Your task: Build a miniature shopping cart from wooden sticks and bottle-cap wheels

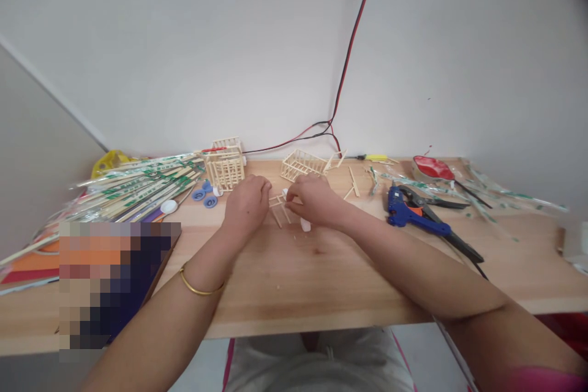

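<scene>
A small frame of thin wooden sticks (281, 212) lies low over the table between my two hands. My left hand (248, 203) is closed at the frame's left end, its fingertips partly hidden. From the other side my right hand (312, 197) bends over the frame with thumb and fingers pinched together; what they hold is too small to make out. A white piece (305, 225) sits just beneath my right hand. Behind the hands stand a stick-built cage-like box (225, 165) and, further right, a low slatted stick structure (303, 164).
Blue rings (210, 201) lie left of my hands, beside bagged wooden sticks (151, 187). To the right are a blue glue gun (416, 215), dark-handled cutters (459, 245), a red dish (432, 167) and plastic wrappers (487, 190). Loose sticks (353, 182) lie near the wall.
</scene>
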`<action>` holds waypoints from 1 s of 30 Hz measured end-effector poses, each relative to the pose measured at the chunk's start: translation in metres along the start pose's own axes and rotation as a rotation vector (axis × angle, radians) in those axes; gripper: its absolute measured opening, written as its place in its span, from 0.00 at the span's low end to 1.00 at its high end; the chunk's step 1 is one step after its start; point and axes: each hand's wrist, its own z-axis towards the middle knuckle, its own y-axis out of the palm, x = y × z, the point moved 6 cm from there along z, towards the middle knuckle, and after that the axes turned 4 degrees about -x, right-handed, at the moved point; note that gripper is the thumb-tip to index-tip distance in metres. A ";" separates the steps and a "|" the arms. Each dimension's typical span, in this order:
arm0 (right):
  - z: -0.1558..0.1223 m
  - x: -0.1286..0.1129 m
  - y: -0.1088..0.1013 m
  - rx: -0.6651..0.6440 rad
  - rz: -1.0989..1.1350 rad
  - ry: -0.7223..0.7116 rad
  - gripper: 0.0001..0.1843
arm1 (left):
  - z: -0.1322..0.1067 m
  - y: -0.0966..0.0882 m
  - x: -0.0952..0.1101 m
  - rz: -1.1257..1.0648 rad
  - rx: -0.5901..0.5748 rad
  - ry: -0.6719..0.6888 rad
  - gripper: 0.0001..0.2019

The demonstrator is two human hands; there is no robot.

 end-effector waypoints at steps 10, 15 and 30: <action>-0.052 0.028 -0.034 0.313 0.377 -0.109 0.06 | -0.019 -0.011 0.037 -0.127 0.107 0.191 0.13; -0.052 0.039 -0.021 0.370 0.527 -0.104 0.07 | -0.022 -0.016 0.042 -0.142 0.179 0.198 0.16; -0.089 0.110 -0.053 0.771 0.545 0.191 0.14 | -0.051 -0.010 0.080 -0.369 0.162 0.710 0.06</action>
